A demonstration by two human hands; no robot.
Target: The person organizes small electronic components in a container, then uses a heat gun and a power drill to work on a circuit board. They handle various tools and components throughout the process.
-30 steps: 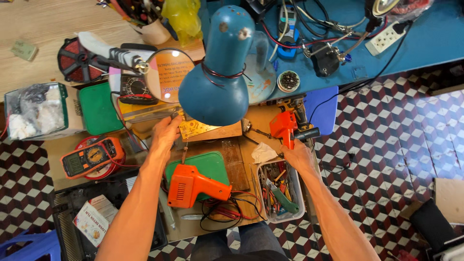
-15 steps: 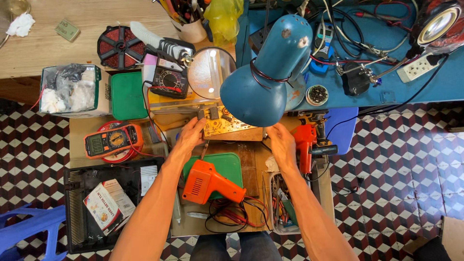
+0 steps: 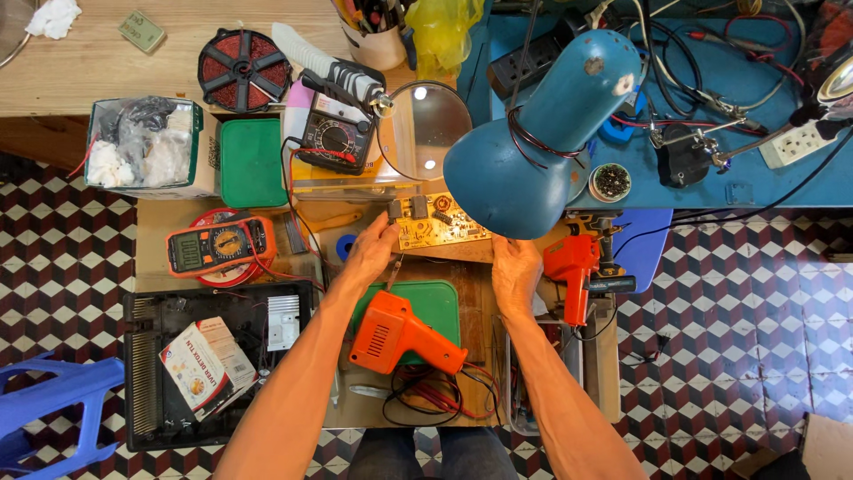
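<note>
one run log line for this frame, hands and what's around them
left hand: on circuit board left edge | right hand: at its right end, under blue lamp | orange soldering gun: lying between forearms

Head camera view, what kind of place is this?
Most likely an electronics repair bench. Both hands, left hand and right hand, hold a circuit board under a blue desk lamp. Meters, an orange soldering gun and a magnifying glass lie around.
</note>
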